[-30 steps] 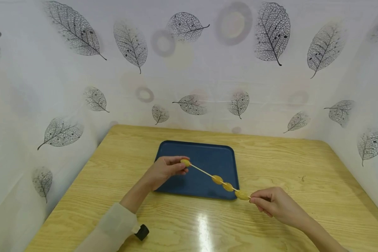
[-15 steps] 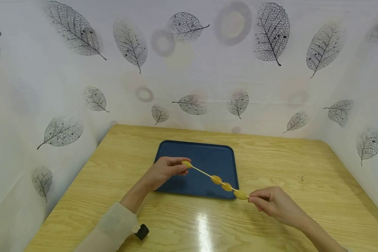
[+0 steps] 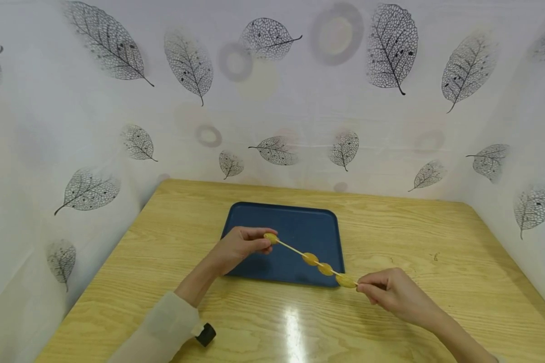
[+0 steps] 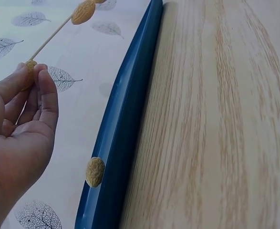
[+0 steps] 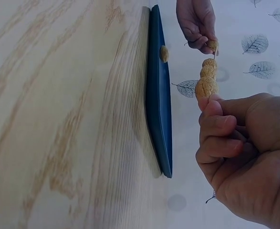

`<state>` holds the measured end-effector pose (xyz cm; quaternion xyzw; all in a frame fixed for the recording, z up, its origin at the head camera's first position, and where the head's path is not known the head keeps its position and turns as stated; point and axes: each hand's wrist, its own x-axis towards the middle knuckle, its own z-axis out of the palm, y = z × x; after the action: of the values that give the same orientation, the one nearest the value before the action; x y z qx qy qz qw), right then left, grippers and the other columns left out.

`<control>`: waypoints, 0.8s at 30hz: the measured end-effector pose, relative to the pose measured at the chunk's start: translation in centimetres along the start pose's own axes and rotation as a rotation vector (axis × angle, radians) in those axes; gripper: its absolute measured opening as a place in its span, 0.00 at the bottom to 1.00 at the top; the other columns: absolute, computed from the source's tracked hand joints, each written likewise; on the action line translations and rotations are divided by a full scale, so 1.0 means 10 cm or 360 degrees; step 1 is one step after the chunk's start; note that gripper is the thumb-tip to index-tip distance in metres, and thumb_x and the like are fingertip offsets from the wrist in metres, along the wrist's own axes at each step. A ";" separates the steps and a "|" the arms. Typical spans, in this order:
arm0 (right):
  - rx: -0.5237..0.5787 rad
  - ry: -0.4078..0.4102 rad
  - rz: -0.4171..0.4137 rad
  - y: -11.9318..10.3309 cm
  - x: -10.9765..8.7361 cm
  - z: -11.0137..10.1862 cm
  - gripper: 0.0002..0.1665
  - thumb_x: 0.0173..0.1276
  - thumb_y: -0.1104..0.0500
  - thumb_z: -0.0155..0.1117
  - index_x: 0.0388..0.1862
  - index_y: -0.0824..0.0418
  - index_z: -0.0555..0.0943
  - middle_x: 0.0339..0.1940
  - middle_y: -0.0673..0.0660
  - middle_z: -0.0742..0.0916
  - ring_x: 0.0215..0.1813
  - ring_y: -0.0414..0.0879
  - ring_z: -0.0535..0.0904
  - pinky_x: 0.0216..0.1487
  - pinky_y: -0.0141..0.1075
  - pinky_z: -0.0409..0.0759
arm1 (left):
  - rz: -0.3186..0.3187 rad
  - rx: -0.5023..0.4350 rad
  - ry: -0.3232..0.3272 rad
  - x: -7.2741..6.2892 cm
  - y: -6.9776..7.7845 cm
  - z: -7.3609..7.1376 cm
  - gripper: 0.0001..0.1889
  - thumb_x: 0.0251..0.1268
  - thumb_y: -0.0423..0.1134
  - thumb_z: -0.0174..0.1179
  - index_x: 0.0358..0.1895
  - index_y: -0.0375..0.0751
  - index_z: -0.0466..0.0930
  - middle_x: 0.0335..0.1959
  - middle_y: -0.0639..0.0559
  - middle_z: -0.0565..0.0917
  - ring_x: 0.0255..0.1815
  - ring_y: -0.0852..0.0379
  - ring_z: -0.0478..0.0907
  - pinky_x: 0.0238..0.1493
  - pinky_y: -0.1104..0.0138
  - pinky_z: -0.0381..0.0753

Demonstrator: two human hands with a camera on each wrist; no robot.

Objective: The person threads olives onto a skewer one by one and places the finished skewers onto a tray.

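Note:
A thin wooden skewer (image 3: 291, 247) slants between the two hands, above the right part of a blue tray (image 3: 282, 204). Three wrinkled yellow-brown oval pieces (image 3: 325, 269) sit bunched on it close to the right hand (image 3: 397, 297), whose thumb and fingers pinch its lower end. At the other end, my left hand (image 3: 238, 248) pinches a fourth such piece (image 4: 31, 71) on the skewer, partly covered by the fingertips. Bare skewer shows between this piece and the bunch. Another wrinkled piece (image 4: 95, 171) lies in the tray, hidden behind the left hand in the head view.
The tray lies on a wood-grain table (image 3: 404, 232). White cloth (image 3: 295, 111) printed with leaves hangs behind and along both sides. A small black item (image 3: 205, 335) is by the left sleeve (image 3: 168, 322).
My left hand and its piece have shifted slightly right and down, narrowing the gap to the bunch. The skewer and right hand have moved a little left.

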<state>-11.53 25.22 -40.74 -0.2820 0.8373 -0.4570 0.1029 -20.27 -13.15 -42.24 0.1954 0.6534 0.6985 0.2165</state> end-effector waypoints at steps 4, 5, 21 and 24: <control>-0.0015 0.0006 -0.0006 0.00 0.01 0.01 0.15 0.79 0.63 0.61 0.29 0.58 0.84 0.17 0.42 0.74 0.15 0.26 0.58 0.13 0.26 0.63 | -0.0011 0.0014 0.0003 0.01 0.00 0.01 0.22 0.79 0.32 0.58 0.68 0.22 0.73 0.52 0.31 0.85 0.45 0.58 0.85 0.63 0.48 0.81; -0.0019 0.0008 -0.0005 0.00 0.01 0.02 0.15 0.79 0.63 0.61 0.28 0.57 0.84 0.17 0.41 0.74 0.15 0.26 0.58 0.13 0.27 0.63 | -0.0010 0.0023 0.0002 0.01 0.01 0.02 0.22 0.79 0.32 0.58 0.68 0.23 0.74 0.52 0.31 0.84 0.46 0.58 0.85 0.63 0.49 0.81; -0.0083 0.0042 -0.0028 0.01 0.03 0.03 0.15 0.78 0.63 0.62 0.28 0.56 0.84 0.17 0.39 0.73 0.16 0.27 0.56 0.15 0.26 0.64 | 0.0023 0.0101 0.0000 0.01 0.00 0.05 0.22 0.78 0.35 0.60 0.68 0.26 0.76 0.50 0.26 0.84 0.50 0.41 0.83 0.57 0.62 0.84; -0.0086 0.0044 -0.0024 0.02 0.03 0.04 0.15 0.78 0.62 0.62 0.28 0.55 0.84 0.17 0.39 0.73 0.15 0.27 0.56 0.15 0.26 0.64 | 0.0019 0.0112 0.0006 0.03 -0.01 0.06 0.22 0.78 0.35 0.60 0.68 0.26 0.76 0.51 0.26 0.84 0.50 0.40 0.83 0.58 0.61 0.84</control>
<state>-11.71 24.85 -41.05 -0.2846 0.8485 -0.4389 0.0802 -20.13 -12.48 -42.29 0.2054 0.6769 0.6768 0.2041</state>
